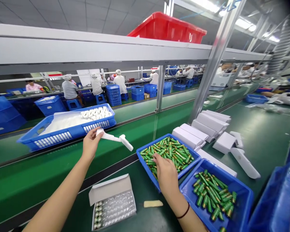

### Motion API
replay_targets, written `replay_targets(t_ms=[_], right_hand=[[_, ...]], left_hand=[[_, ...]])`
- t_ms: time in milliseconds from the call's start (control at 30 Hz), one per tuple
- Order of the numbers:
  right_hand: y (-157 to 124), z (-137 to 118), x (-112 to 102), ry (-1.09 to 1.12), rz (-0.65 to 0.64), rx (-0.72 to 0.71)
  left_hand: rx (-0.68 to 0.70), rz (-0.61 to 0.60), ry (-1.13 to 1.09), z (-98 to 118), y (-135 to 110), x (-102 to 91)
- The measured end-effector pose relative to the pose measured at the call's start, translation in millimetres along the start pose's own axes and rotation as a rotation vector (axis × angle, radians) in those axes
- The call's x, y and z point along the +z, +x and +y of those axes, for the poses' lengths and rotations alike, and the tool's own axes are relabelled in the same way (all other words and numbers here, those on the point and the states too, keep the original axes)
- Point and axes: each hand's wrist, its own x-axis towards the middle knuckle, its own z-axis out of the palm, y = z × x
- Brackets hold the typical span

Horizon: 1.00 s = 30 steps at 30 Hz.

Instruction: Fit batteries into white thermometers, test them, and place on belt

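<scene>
The white plastic piece [114, 139] hangs in the air over the green belt [26, 180], a long slim part running from the left hand [90, 145] out to a rounded end on the right. The left hand pinches its near end between thumb and fingers, pressed together on it.

The right hand [166, 174] is down in a blue tray [145, 169] of green batteries [174, 149], back of the hand up, fingers curled into the heap and touching it (whether they grip 1 cannot be told). A dark band circles that wrist.

Just beside this tray, nearer the person's right, sits a 2nd blue tray [241, 206], also with green batteries. In front of the hands lies an open white carton [111, 190] with a row of silver cells along its left edge, and a small tan slip [153, 203] beside it. White boxes [195, 135] are stacked behind the trays. On the belt beyond the left hand stands a blue basket [62, 135] holding white parts. Further back, people in white caps sit among blue crates.
</scene>
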Motion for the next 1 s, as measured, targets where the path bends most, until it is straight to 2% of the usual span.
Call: replay_targets(t_ms=[100,167,233,333,400,467,567,633,700,800,933,1000], right_hand=[[3,0,-4,-0.003,-0.007,0.076],[7,1,-9,0.000,-0.002,0.135],[12,3,-14,0.017,-0.001,0.187],[23,3,-19,0.092,0.003,0.234],[30,-4,-23,0.172,-0.002,0.224],[35,-21,-31,0.343,-0.047,0.193],[35,-63,-53,0.833,-0.215,0.162],[29,-96,-72,1.022,-0.366,0.123],[18,-126,-89,1.054,-0.461,0.079],[1,-157,-106,1.070,-0.495,0.027],[-11,-173,-109,1.151,-0.561,0.005],[-12,-174,-105,1.179,-0.510,0.020]], left_hand=[[-0.011,0.146,-0.308,34,-52,-24.0],[-0.106,0.199,-0.692,56,-85,-36.3],[-0.214,0.205,-0.992,75,-112,-45.7],[-0.334,0.163,-1.193,94,-137,-56.5],[-0.371,0.133,-1.254,102,-146,-62.6],[-0.380,0.117,-1.278,107,-151,-68.0],[-0.352,0.092,-1.288,113,-157,-74.3],[-0.314,0.074,-1.290,115,-160,-77.1],[-0.280,0.067,-1.284,117,-162,-78.8],[-0.237,0.091,-1.264,120,-164,-79.5],[-0.200,0.128,-1.243,122,-166,-78.9],[-0.196,0.143,-1.245,122,-167,-78.3]])
